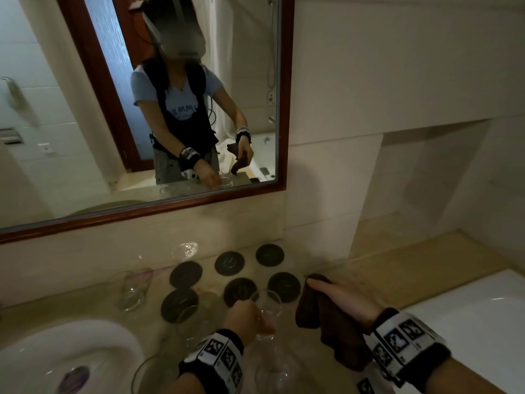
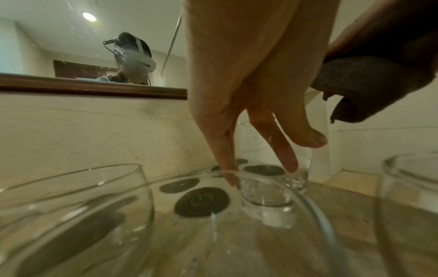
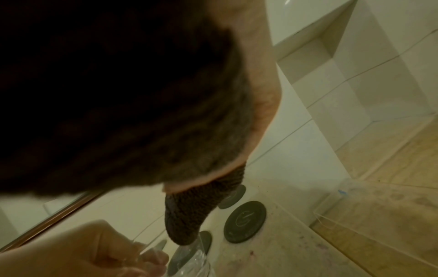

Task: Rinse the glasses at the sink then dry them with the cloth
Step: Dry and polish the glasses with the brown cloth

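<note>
Our left hand (image 1: 246,314) pinches the glass (image 1: 267,309) by its rim, upright near the counter's (image 1: 335,268) front edge, beside the coasters (image 1: 284,283). Our right hand (image 1: 345,298) clutches the cloth (image 1: 318,308) alongside. We judge drying goes best pushing cloth inside, turning the glass (wet glass slips).

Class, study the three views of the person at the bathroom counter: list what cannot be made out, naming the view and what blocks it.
- Right wrist view: the right hand's fingers, buried under the brown cloth filling the frame.
- Head view: the lower part of the tumbler that the left hand grips, covered by that hand.
- Head view: the nearest glasses, cut off by the bottom edge.
- Left wrist view: the coasters' logo, too small.
- Any view: the tap.
</note>
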